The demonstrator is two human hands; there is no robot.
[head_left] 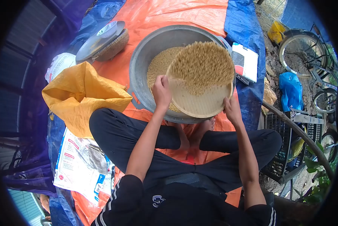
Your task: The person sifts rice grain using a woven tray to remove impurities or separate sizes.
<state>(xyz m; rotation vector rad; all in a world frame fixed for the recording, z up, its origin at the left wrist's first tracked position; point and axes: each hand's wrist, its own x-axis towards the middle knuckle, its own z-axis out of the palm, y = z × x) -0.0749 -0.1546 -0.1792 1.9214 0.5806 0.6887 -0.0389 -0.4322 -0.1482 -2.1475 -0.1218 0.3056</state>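
Note:
My left hand grips the left rim of a round woven winnowing basket. On its lower right rim my right hand is closed too. Yellow-brown grain covers the far part of the basket and looks blurred, as if tossed. Underneath stands a large grey basin, partly hidden by the basket. More loose grain lies inside the basin. The fingertips under the basket rim are hidden.
An orange sack gapes at the left, near stacked round trays. Printed white sacks lie below it. A white packet sits right of the basin. Beyond the tarp are a bicycle, a blue bag and a black crate.

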